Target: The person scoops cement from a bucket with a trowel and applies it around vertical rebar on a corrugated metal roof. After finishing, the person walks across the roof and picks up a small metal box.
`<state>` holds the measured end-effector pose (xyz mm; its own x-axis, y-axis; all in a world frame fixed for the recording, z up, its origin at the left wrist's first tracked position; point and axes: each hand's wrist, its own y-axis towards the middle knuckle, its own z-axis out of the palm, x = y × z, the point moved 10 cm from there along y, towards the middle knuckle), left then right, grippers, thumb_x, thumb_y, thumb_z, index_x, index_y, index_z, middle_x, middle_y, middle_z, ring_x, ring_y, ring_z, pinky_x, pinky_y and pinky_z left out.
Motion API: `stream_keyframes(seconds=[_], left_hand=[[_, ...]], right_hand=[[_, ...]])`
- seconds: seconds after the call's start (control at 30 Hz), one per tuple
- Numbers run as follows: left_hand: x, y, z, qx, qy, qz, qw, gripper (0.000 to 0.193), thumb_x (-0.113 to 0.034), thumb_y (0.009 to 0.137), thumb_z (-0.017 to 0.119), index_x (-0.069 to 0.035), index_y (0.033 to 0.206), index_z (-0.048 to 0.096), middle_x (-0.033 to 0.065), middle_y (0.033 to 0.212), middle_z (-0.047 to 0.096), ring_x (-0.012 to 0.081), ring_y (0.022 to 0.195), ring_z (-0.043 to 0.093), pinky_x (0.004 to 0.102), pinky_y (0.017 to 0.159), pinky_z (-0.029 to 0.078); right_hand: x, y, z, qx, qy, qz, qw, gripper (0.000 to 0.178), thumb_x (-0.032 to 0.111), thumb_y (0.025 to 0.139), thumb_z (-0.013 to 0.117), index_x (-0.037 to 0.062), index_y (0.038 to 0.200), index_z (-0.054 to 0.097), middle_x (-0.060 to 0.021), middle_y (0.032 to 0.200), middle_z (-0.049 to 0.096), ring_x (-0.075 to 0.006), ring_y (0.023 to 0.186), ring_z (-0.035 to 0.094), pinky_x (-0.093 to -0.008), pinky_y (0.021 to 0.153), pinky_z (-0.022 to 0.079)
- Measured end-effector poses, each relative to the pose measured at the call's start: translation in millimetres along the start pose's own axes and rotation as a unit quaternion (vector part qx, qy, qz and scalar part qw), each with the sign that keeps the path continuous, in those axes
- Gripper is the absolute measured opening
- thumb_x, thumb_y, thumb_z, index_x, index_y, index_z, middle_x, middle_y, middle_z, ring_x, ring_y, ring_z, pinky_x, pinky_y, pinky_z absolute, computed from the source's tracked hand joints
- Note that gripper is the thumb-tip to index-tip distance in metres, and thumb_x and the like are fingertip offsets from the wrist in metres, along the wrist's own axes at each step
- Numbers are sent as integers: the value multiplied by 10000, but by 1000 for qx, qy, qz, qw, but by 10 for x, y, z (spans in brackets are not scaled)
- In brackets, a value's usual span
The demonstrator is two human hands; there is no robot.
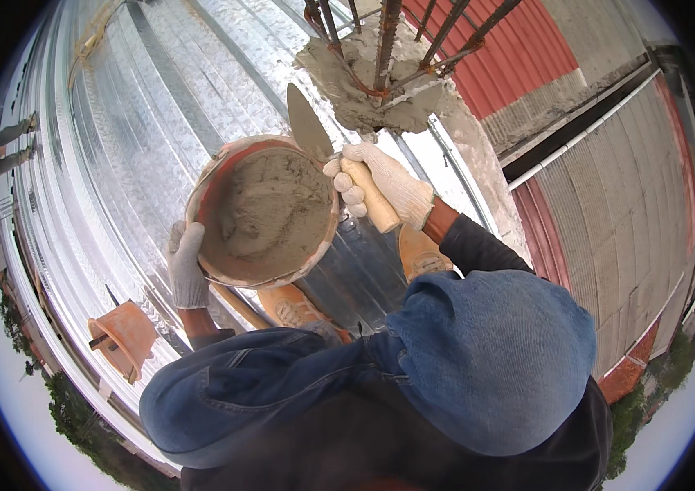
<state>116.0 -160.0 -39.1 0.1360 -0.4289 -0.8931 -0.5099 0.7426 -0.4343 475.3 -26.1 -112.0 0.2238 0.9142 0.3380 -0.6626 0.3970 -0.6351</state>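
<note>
My right hand [384, 182], in a white knit glove, is closed round the wooden handle of a trowel [307, 123]. Its pointed blade is tilted up beside the right rim of a bucket. Wet grey mortar [269, 209] fills much of that orange bucket [206, 259], whose rim is crusted with dried cement. My left hand [188, 263], gloved too, grips the bucket's left rim with its fingers round the outside. Beyond the trowel tip, fresh mortar [409, 110] lies heaped round the foot of several upright rusty rebars [388, 45].
Corrugated metal sheeting [159, 90] stretches under me and to the left. A small orange bucket [125, 337] lies tipped at the lower left. On the right are a concrete ledge [478, 168] and lower red and grey roofs [609, 221]. At the far left a person's legs [8, 151] show.
</note>
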Motion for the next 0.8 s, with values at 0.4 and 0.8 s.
stream_keyframes(seconds=[0.4, 0.8], left_hand=[[141, 45, -107, 19, -2, -16, 1000, 340, -239, 1088, 796, -29, 1349, 744, 57, 1231, 772, 154, 1069, 726, 336, 961, 599], [86, 21, -121, 8, 6, 3, 1000, 258, -232, 1095, 789, -60, 1286, 761, 28, 1174, 766, 134, 1022, 714, 319, 923, 595]], right_hand=[[67, -589, -437, -35, -20, 6, 999, 392, 351, 1212, 460, 25, 1142, 666, 11, 777, 616, -72, 538, 559, -247, 461, 495], [803, -1094, -665, -165, -739, -91, 647, 538, 460, 1134, 612, -56, 1105, 764, -209, 884, 756, -332, 856, 747, -508, 851, 579]])
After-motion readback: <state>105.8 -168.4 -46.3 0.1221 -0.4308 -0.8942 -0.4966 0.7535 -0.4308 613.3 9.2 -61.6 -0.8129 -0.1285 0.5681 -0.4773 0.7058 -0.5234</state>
